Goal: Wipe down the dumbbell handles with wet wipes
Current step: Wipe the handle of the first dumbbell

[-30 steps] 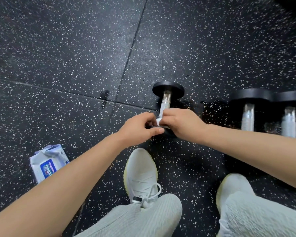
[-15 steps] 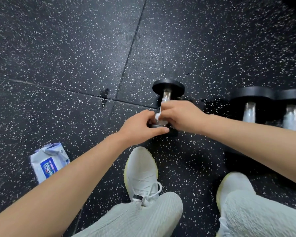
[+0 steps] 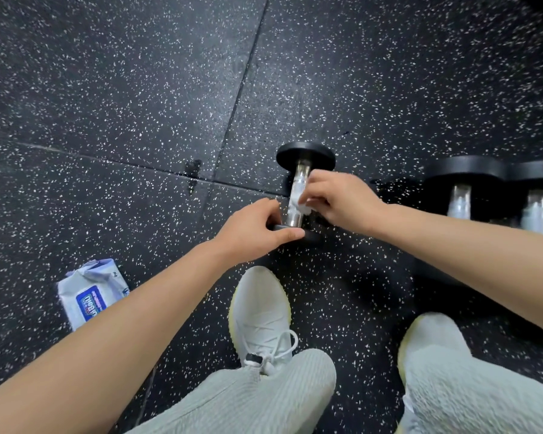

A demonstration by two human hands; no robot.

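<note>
A small dumbbell with black ends and a shiny metal handle lies on the speckled black floor in front of me. My right hand pinches a white wet wipe against the right side of the handle, about halfway along it. My left hand grips the near black end of the dumbbell, thumb lying across its edge. Two more dumbbells with metal handles lie side by side to the right.
A white and blue pack of wet wipes lies on the floor at the left, partly behind my left forearm. My two pale shoes stand just below the dumbbell. Floor tile seams run across the mat.
My right hand with the wipe has slid up the handle away from the near end, towards the far weight. My left hand stays on the near end.
</note>
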